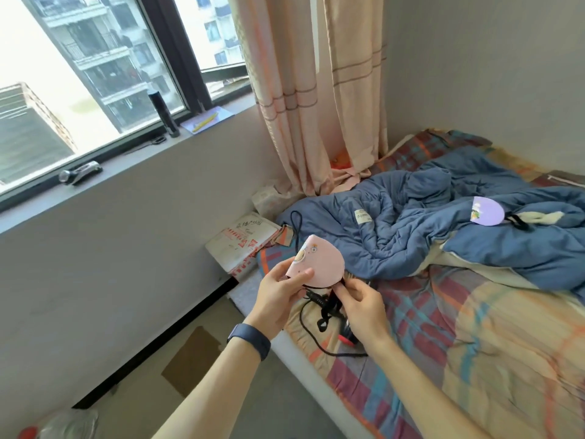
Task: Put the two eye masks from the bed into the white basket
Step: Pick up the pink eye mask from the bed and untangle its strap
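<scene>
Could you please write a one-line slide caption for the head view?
Both hands hold a folded pink eye mask while a purple eye mask lies on the blue quilt.

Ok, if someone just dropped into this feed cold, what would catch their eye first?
Probably the pink eye mask, folded and held up between both hands at centre frame: left hand pinching its lower edge, right hand at its black strap. Next, the purple eye mask lying on the rumpled blue quilt at far right of the bed. The big bright window fills the upper left.
</scene>
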A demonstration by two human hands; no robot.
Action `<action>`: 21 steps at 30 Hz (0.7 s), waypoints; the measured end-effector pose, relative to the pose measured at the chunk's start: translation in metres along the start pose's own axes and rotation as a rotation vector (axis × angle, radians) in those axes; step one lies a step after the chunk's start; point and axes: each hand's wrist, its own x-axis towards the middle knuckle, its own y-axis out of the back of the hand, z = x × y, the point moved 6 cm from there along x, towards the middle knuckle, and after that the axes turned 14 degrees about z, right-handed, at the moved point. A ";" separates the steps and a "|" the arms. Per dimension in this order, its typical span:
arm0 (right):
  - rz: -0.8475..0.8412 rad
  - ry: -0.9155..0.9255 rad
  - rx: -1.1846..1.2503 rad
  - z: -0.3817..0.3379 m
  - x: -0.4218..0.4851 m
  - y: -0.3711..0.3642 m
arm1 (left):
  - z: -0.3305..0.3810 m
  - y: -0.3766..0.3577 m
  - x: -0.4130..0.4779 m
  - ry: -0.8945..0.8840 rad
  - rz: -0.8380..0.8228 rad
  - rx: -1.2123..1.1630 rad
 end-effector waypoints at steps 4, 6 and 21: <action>0.012 0.037 -0.102 0.000 -0.002 -0.007 | -0.003 0.003 -0.002 0.005 0.007 -0.052; -0.064 0.045 -0.199 0.003 -0.003 -0.009 | 0.002 0.010 0.004 -0.030 0.059 -0.032; -0.137 0.150 -0.232 -0.026 -0.016 0.010 | 0.044 0.055 0.037 -0.113 0.296 -0.097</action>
